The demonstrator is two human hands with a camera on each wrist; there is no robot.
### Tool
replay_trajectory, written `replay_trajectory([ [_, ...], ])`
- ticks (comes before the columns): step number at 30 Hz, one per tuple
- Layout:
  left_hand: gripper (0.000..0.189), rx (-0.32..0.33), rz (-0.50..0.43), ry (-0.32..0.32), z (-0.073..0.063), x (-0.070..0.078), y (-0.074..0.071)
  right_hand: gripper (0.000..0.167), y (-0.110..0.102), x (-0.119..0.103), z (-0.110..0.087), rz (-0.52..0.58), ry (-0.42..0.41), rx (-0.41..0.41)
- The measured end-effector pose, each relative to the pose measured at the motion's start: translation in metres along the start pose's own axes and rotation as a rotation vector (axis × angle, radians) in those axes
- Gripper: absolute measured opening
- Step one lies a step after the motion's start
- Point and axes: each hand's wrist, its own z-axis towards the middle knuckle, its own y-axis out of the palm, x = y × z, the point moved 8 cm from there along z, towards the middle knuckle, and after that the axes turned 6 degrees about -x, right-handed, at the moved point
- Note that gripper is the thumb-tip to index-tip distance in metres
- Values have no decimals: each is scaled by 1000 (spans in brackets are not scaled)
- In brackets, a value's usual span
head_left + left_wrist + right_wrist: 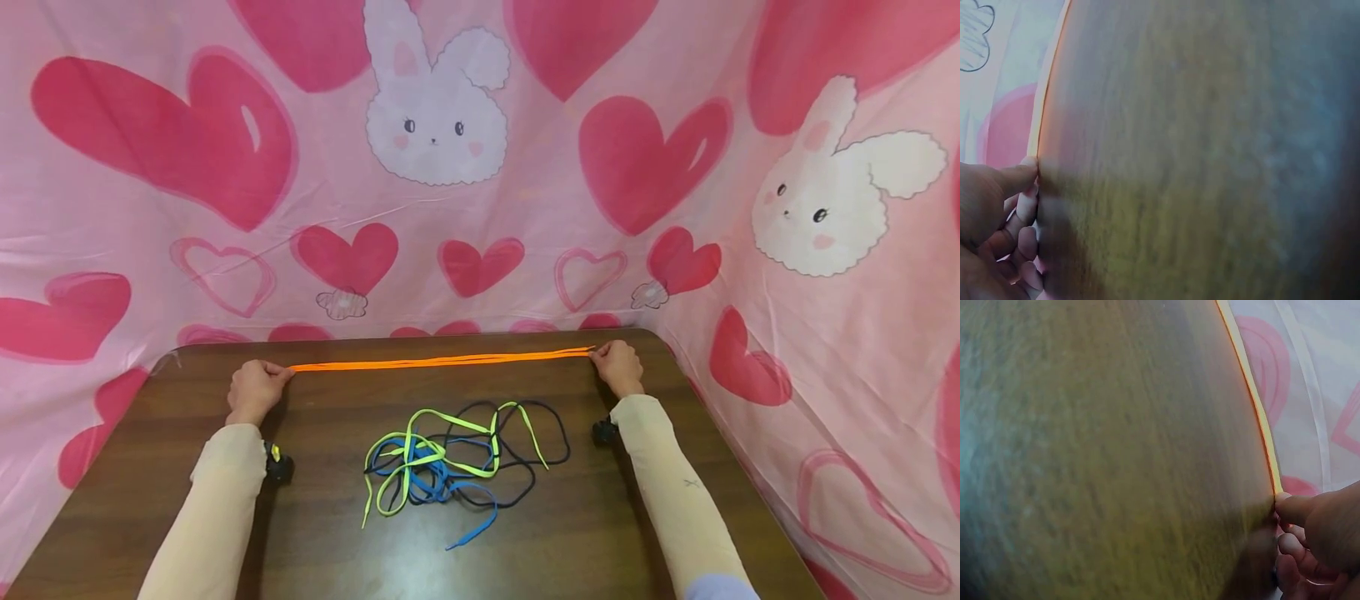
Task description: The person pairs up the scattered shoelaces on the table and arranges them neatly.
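Orange shoelace (pixel 442 362) is stretched flat and straight across the far side of the table (pixel 600 533), doubled over so you get two strands running side by side, close to the back edge. Your left hand (pixel 255 389) has one end pinched, fingers curled in around it, and your right hand (pixel 618 367) is doing the same with the other end, so the lace is pulled taut between them. Both hands are down at the tabletop.

On the left wrist view you can see your fingertips (pixel 1025 209) bunched up right where the lace (pixel 1047 81) starts, and the right wrist view shows the same thing mirrored, thumb (pixel 1294 506) pressed at the end of the lace (pixel 1254 406). Both are pretty blurry though.

Nearer to you, in the middle of the table, there's a tangled heap of other shoelaces: a neon yellow-green lace (pixel 420 442), a blue lace (pixel 438 483) and a black lace (pixel 540 462) all looped through each other, well apart from the orange one.

Behind and around the table hangs a pink cloth with hearts and white bunnies (pixel 150 208).
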Motion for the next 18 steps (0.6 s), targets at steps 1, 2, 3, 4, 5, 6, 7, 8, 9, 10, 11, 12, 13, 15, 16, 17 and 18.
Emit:
replay_trajectory([
  [1, 34, 1, -5, -4, 0, -1, 0, 28, 0, 0, 0, 0, -4, -3],
  [2, 35, 2, -11, -9, 0, -2, -1, 29, 1, 0, 1, 1, -7, -6],
  [3, 35, 2, -15, -13, 0, -4, -1, 29, 2, 0, 2, 4, -10, -10],
  [4, 36, 5, -18, -17, 0, -4, -1, 30, 2, 0, 2, 9, -12, -14],
  [5, 36, 6, -21, -17, 0, -5, -2, 30, 3, -1, 3, 15, -16, -18],
  [6, 36, 7, -23, -17, 0, -5, -2, 31, 3, 0, 3, 21, -18, -24],
  [7, 36, 7, -23, -14, 0, -5, -2, 31, 4, 0, 4, 27, -18, -29],
  [8, 36, 11, -23, -11, 0, -5, -2, 32, 4, 1, 5, 33, -16, -32],
  [9, 36, 15, -23, -6, 0, -5, -2, 32, 4, 1, 5, 36, -15, -35],
  [10, 35, 19, -22, -2, 0, -4, -3, 32, 4, 2, 5, 37, -14, -38],
  [11, 35, 21, -22, 3, 0, -3, -3, 32, 4, 2, 5, 38, -13, -40],
  [12, 34, 24, -19, 9, 0, -2, -3, 33, 4, 3, 5, 37, -9, -42],
  [13, 34, 25, -18, 14, -1, -2, -3, 33, 4, 3, 5, 37, -9, -46],
  [15, 33, 22, -14, 25, -1, -1, -3, 33, 5, 3, 4, 36, -11, -52],
  [16, 32, 19, -13, 30, -2, 0, -2, 33, 5, 3, 4, 36, -10, -53],
  [17, 32, 17, -10, 34, -2, 0, -2, 33, 6, 3, 4, 36, -12, -54],
  [18, 32, 15, -9, 39, -2, 0, -2, 33, 6, 3, 4, 35, -14, -55],
])
